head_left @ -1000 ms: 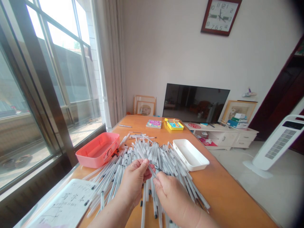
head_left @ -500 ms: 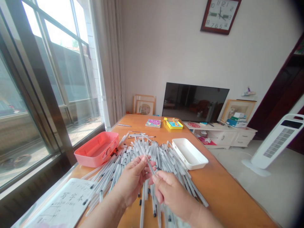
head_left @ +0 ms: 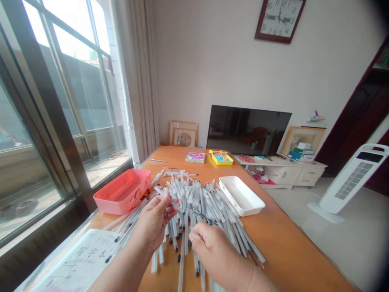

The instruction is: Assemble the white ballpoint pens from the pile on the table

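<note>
My left hand (head_left: 158, 213) pinches a translucent plastic pen barrel (head_left: 175, 205) between thumb and fingers, above a big pile of similar clear pens (head_left: 209, 198), several with black ends. To its right and slightly lower, my right hand (head_left: 209, 243) is closed, its thumb pressed to the curled forefinger. Whatever sits in that grip is hidden. A thin dark stick (head_left: 199, 213) lies just beyond its knuckles; whether the hand touches it I cannot tell. The two hands are apart.
On the left of the wooden table stands a red plastic tray (head_left: 121, 202), with a white tray (head_left: 241, 198) to the right. A handwritten notebook (head_left: 79, 259) lies at the near left. Farther back are a purple book (head_left: 195, 157), a yellow box (head_left: 221, 158) and a silver pen (head_left: 158, 160).
My hands have drawn apart: the left moved left with the pen barrel, which the right no longer touches. The right hand moved slightly down, its fingers more curled.
</note>
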{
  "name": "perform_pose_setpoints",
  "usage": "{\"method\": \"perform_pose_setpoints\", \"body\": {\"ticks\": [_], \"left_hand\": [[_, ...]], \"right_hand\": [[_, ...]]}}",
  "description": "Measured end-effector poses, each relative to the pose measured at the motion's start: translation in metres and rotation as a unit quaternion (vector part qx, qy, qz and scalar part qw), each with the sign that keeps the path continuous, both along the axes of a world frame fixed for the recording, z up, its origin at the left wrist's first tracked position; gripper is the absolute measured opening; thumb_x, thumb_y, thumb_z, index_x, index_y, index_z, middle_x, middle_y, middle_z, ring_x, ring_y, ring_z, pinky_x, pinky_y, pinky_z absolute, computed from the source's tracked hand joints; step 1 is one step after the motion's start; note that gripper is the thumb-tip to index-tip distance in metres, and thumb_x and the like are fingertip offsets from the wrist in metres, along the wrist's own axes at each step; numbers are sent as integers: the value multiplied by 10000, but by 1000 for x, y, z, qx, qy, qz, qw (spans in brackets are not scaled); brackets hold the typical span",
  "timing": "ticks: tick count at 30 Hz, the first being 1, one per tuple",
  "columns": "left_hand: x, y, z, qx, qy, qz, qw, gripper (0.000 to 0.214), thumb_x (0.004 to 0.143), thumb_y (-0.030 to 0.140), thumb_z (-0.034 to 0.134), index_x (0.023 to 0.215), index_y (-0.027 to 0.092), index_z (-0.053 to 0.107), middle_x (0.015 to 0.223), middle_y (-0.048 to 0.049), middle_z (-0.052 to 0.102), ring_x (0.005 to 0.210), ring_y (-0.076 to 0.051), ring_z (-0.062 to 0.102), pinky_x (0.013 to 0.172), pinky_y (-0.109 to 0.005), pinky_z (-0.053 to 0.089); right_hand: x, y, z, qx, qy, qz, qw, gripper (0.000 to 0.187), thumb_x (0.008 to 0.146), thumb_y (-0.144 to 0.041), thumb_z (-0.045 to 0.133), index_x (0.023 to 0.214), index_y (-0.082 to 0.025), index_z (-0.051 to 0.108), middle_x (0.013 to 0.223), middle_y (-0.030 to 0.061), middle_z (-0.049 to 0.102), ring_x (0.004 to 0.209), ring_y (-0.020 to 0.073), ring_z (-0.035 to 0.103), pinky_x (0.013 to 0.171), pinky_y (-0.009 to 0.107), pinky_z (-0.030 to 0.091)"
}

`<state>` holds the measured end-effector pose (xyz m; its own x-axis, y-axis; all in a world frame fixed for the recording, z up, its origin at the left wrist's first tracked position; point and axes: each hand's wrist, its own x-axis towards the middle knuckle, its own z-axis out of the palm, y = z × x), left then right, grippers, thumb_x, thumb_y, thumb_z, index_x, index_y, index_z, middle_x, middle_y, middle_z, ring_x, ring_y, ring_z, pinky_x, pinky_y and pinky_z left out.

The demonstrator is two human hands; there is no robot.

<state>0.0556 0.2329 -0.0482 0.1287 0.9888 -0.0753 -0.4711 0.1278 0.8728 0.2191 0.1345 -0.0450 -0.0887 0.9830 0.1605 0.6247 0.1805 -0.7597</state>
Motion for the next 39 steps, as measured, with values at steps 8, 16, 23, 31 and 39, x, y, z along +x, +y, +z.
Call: {"method": "perform_pose_setpoints", "body": {"ticks": [8,16,23,31,39], "left_hand": [[4,-2,-3,62,129,28,989,367,777,500,735,797,167,583,832,-44,699,723,-129,626,723,-264,505],[7,-7,-1,38,102,23,994,371,724,486,787,789,168,609,793,-30,702,689,-132,649,706,-268,523],[13,-8,-10,-102,-47,-25,993,199,809,274,752,855,173,587,889,-76,729,687,-133,700,713,-271,597],[30,-24,-11,-187,-88,-95,974,227,780,222,782,890,170,589,879,-82,723,773,-171,735,741,-270,613],[19,-16,-12,-90,33,-5,995,314,775,353,779,992,205,607,1083,-87,695,803,-156,710,757,-302,581]], "right_hand": [[9,7,-11,23,-224,-104,969,224,976,-351,455,865,-230,606,732,35,700,669,174,617,576,283,236],[17,13,-14,6,-266,-138,954,234,974,-366,465,1044,-254,658,801,69,743,750,231,684,608,293,304],[15,16,-16,53,-102,-129,985,347,923,-364,547,1235,-229,618,819,43,714,748,206,656,667,284,421],[10,15,-11,100,170,-90,976,190,939,-371,559,970,-207,650,852,31,696,761,169,641,694,265,490],[30,20,5,71,313,-185,929,294,866,-479,650,829,-195,583,691,-7,613,568,123,522,523,232,427]]}}
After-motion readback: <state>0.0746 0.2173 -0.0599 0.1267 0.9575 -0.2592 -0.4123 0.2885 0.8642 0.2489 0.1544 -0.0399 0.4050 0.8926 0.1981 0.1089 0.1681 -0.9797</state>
